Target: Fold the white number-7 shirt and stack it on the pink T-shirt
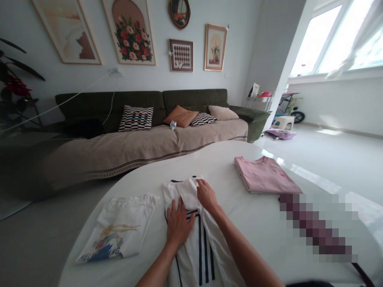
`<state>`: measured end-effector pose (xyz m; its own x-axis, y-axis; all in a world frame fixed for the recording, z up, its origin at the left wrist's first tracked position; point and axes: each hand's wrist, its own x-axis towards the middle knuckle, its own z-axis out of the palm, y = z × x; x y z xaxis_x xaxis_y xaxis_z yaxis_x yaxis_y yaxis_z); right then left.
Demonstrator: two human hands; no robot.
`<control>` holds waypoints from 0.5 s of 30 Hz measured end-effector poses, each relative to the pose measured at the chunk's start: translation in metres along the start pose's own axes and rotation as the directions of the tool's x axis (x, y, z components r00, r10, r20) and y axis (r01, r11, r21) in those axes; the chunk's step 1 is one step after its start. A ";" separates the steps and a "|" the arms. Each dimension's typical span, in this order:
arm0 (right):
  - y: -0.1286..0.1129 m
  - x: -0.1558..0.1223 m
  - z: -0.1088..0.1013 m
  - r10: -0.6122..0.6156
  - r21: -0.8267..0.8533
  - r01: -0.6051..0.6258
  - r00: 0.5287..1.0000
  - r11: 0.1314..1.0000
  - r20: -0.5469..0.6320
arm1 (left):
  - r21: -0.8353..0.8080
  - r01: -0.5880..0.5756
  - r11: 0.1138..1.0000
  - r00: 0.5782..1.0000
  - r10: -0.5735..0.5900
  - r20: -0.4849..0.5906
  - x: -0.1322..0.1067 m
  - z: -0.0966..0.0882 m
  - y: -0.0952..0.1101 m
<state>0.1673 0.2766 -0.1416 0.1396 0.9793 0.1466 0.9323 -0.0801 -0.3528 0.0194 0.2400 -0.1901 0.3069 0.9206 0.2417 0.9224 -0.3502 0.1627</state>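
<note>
A white shirt with dark stripes (191,239) lies partly folded on the table in front of me, with dark trim at its far edge. My left hand (179,225) rests flat on it, fingers spread, beside the upper ends of the stripes. Near the shirt's far right edge, my right hand (207,195) has its fingers bent and closed on a folded-over part of the white fabric; its thumb is hidden. Left of the shirt lies a folded white T-shirt (125,219) with a coloured print and lettering.
The white table (239,231) has a rounded edge. Toward its right side sits a folded pink shirt (266,175), with a blurred-out dark reddish item (314,227) nearer me. Beyond the table stands a green sofa (194,99) with cushions and a beige cover.
</note>
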 end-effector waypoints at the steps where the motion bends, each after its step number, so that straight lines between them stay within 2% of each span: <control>1: 0.003 -0.016 0.002 -0.021 -0.003 0.021 1.000 1.000 -0.002 | 0.007 -0.002 1.000 1.000 0.002 -0.001 0.000 -0.001 0.000; 4: 0.010 -0.055 0.013 -0.036 -0.018 0.036 0.999 0.999 0.013 | 0.032 -0.003 0.999 1.000 0.003 -0.001 0.000 -0.004 0.002; 6: 0.012 -0.067 0.020 -0.027 -0.027 0.028 1.000 0.999 0.013 | 0.038 -0.001 0.999 1.000 0.001 -0.006 0.000 -0.006 0.003; 11: 0.009 -0.067 0.020 -0.002 -0.040 0.002 1.000 0.999 0.000 | 0.008 0.043 0.999 0.999 -0.043 -0.033 -0.002 -0.009 0.005; 15: 0.009 -0.068 0.018 -0.011 -0.048 0.011 1.000 0.999 -0.011 | -0.047 0.052 0.998 0.998 -0.054 -0.028 -0.001 -0.007 -0.003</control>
<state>0.1600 0.2131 -0.1710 0.1324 0.9781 0.1604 0.9488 -0.0783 -0.3060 0.0149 0.2389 -0.1840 0.2500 0.9328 0.2595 0.9253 -0.3091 0.2196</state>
